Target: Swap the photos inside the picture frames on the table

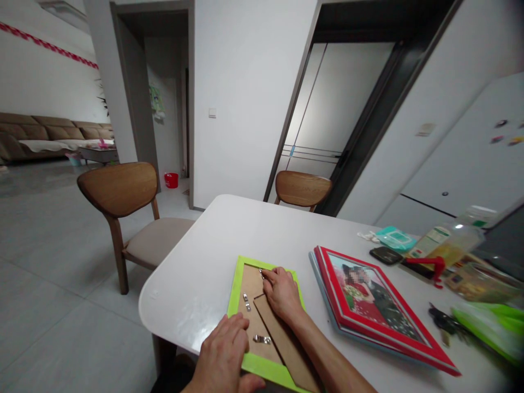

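Observation:
A picture frame (234, 289) with a lime-green border lies face down near the table's front edge. Its brown backing board (250, 281) faces up, with a brown stand flap (272, 327) on it. My left hand (223, 349) holds the near left corner, fingers over the border and thumb by the near edge. At the far end, my right hand (282, 292) has its index finger and thumb closed at a small metal clip (261, 273), partly hidden. More metal clips show on the backing, one pair (246, 302) on the left and another (262, 339) nearer me.
Right of my arm, a red photo frame (333, 289) tops a stack. Beyond it on the white table (192, 273) are a teal wipes pack (395, 238), a dark wallet-like item (385, 255), a bottle (450, 240), keys (444, 322) and a green bag (489, 327). Wooden chairs (123, 188) stand around.

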The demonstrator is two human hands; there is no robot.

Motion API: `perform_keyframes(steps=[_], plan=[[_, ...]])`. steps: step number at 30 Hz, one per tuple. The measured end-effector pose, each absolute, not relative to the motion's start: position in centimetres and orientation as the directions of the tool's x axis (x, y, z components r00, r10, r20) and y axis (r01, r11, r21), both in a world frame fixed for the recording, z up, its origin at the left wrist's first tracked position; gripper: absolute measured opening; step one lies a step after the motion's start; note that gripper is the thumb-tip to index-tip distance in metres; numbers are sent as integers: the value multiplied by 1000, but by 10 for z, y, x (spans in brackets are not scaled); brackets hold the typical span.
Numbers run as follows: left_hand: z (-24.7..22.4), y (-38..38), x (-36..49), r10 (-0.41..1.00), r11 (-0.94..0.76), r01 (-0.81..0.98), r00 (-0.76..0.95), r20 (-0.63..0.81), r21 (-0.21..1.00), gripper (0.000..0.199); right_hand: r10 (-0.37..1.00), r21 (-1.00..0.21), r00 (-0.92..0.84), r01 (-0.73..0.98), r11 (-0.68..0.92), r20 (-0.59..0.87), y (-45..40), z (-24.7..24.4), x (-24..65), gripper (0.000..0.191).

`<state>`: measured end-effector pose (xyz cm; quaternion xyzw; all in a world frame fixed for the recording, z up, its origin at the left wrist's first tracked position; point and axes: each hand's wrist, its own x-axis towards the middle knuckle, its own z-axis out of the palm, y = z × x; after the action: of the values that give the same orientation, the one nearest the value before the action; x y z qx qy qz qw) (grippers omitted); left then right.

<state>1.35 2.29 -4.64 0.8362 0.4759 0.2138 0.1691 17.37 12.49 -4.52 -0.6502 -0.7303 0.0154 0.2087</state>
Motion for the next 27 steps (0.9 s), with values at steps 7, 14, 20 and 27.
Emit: perform_keyframes(steps=[7, 14, 20, 27], plan=[[-48, 21, 10, 849, -525, 667, 452, 272, 529, 41, 955, -345, -123, 913, 215, 270, 104, -29, 175, 28], [-60, 21, 9, 861, -509, 684, 418, 291, 522, 45, 978, -397, -151, 897, 197, 146, 45, -30, 188, 46], [-54, 23, 10, 893, -443, 587, 351, 281, 677, 75, 985, -464, -102, 872, 157, 140, 50, 6, 183, 41], [-27, 44, -8, 986, -166, 100, -2, 167, 981, 38, 957, -584, -171, 762, 280, 234, 49, 19, 178, 35]])
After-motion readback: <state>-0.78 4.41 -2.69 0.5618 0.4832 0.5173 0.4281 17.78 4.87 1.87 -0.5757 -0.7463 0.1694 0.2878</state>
